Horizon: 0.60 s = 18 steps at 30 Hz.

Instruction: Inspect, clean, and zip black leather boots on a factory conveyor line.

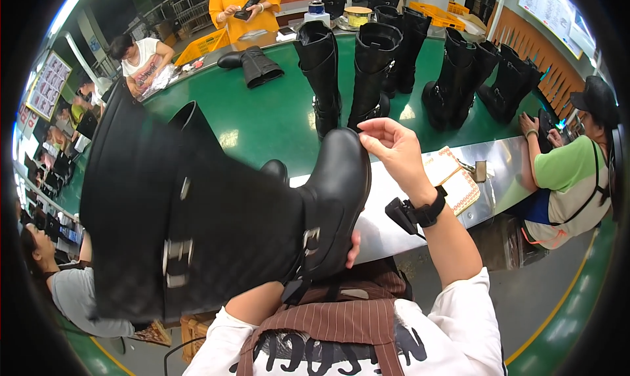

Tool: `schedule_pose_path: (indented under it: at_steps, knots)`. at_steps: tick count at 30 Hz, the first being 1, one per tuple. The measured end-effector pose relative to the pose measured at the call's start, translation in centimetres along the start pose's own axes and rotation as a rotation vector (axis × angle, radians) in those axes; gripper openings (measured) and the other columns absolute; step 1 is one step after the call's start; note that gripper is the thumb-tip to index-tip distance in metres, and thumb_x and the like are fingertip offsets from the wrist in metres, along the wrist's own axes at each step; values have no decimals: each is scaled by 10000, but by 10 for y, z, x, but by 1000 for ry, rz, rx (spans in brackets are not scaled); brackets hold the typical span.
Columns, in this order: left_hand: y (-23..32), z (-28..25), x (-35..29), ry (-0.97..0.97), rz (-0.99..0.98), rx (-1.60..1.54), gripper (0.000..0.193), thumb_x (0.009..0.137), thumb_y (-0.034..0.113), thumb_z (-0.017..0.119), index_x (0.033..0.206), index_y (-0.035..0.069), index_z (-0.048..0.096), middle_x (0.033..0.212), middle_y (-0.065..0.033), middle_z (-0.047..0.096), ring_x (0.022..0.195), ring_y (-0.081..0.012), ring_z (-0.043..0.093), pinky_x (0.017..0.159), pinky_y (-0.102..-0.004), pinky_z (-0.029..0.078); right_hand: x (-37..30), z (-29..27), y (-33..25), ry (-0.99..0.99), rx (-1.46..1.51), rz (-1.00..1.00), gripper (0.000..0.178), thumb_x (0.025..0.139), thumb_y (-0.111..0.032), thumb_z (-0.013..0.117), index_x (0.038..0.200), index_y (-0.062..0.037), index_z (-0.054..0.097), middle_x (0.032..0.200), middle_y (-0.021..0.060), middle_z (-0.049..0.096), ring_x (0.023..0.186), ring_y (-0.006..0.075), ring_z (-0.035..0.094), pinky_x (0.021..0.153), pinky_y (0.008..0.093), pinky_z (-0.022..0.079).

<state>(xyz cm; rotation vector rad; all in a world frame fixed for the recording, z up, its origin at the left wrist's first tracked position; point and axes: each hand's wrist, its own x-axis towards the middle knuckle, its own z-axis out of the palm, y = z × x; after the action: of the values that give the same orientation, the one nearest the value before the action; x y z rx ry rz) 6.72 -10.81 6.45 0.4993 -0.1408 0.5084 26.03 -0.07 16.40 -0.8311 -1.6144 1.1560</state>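
Note:
A tall black leather boot (230, 231) with silver buckles lies tilted across my front, its shaft to the left and its rounded toe up. My left hand (354, 249) supports it from beneath. Only some fingertips show by the sole edge; the boot covers the rest. At the toe, my right hand (396, 151) has thumb and forefinger brought together against the sole's edge, other fingers curled loosely. Whatever lies between those fingertips is too small to make out. Behind the held boot, another black boot (275, 170) is partly hidden.
Several black boots (377, 61) stand on the green table (262, 120); one boot (252, 67) lies on its side. A patterned card (453, 179) and small metal piece (481, 171) rest on the steel edge. People work left, right and across, one wearing a cap (596, 100).

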Motion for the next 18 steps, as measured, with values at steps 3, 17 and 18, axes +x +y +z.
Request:
schedule_pose_path:
  at_steps: [3, 17, 18]
  knots:
    - [-7, 47, 8, 231, 215, -114, 498, 947, 367, 484, 1220, -49, 509, 1062, -213, 590, 1000, -316, 608, 883, -407, 527, -6, 16, 13, 91, -24, -52, 349, 902, -206, 657, 1202, -37, 599, 1083, 94, 664, 940, 138, 653, 804, 281, 517]
    - [16, 76, 3, 426, 623, -247, 733, 967, 605, 244, 1317, -3, 456, 1157, -207, 574, 1065, -310, 588, 953, -437, 514, -44, 26, 11, -112, 13, 130, 373, 995, -292, 518, 1223, -4, 583, 1131, 117, 647, 1037, 175, 621, 895, 309, 461]
    - [15, 74, 3, 418, 627, -264, 734, 965, 605, 242, 1308, -5, 462, 1157, -207, 574, 1064, -311, 588, 964, -439, 510, -46, 25, 6, -113, 9, 131, 373, 995, -292, 518, 1223, -4, 583, 1131, 117, 647, 1037, 175, 621, 895, 309, 461]
